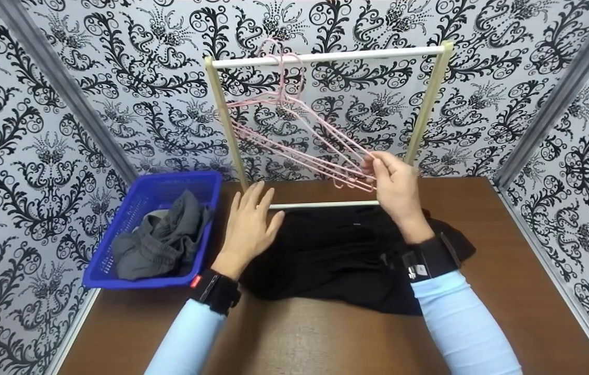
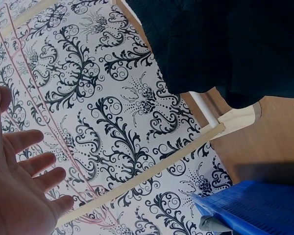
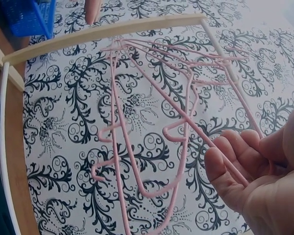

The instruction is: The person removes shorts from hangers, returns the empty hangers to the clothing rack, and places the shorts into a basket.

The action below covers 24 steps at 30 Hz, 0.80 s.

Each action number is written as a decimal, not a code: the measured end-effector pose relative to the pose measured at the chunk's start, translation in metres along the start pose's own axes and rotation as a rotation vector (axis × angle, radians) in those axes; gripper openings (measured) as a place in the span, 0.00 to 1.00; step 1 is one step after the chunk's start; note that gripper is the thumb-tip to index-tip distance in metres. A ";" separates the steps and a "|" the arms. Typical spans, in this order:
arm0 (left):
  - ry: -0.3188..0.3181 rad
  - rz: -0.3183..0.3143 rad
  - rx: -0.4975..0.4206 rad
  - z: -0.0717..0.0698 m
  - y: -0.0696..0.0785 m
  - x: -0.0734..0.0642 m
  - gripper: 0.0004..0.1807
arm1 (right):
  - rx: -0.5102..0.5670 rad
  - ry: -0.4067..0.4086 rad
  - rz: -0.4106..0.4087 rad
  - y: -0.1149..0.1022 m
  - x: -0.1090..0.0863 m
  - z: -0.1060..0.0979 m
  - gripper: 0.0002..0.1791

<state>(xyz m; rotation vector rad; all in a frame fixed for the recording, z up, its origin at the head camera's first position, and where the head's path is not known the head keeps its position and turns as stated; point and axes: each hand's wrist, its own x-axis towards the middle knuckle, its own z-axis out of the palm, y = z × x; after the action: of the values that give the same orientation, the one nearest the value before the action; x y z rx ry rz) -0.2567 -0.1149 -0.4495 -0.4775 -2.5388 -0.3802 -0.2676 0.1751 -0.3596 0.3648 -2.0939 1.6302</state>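
Several pink wire hangers point(image 1: 280, 96) hang by their hooks from the white top bar of a small rack point(image 1: 362, 54). My right hand point(image 1: 398, 185) pinches the lower right corner of a hanger between thumb and fingers. In the right wrist view its fingers point(image 3: 228, 152) curl around the pink wire. My left hand point(image 1: 248, 229) hovers near the foot of the rack's left post, fingers spread and holding nothing. Beneath and between the hands, a black garment point(image 1: 325, 255) lies spread on the table, partly overlapped by the right forearm.
To the left stands a blue plastic basket point(image 1: 140, 284) with grey clothing point(image 1: 153, 239) piled inside. The rack's wooden left post point(image 1: 224, 120) rises between the basket and the hangers. Black-and-white patterned walls point(image 1: 560, 104) enclose the brown table point(image 1: 294, 333).
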 end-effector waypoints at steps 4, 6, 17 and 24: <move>0.013 0.005 -0.002 0.001 0.000 0.000 0.31 | -0.009 -0.018 0.011 0.001 0.002 0.005 0.13; 0.021 0.006 -0.004 0.002 -0.001 0.000 0.30 | -0.006 -0.018 0.007 0.001 0.003 0.007 0.14; -0.007 -0.015 -0.021 0.015 -0.004 0.001 0.30 | -0.030 -0.037 0.009 0.008 0.006 0.012 0.13; -0.024 -0.018 -0.026 0.022 -0.005 0.004 0.31 | -0.001 -0.047 0.027 0.013 0.006 0.015 0.14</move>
<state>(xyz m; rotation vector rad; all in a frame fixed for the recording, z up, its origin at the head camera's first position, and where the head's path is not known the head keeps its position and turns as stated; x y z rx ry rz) -0.2715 -0.1100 -0.4665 -0.4726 -2.5659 -0.4166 -0.2817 0.1640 -0.3701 0.3797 -2.1432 1.6505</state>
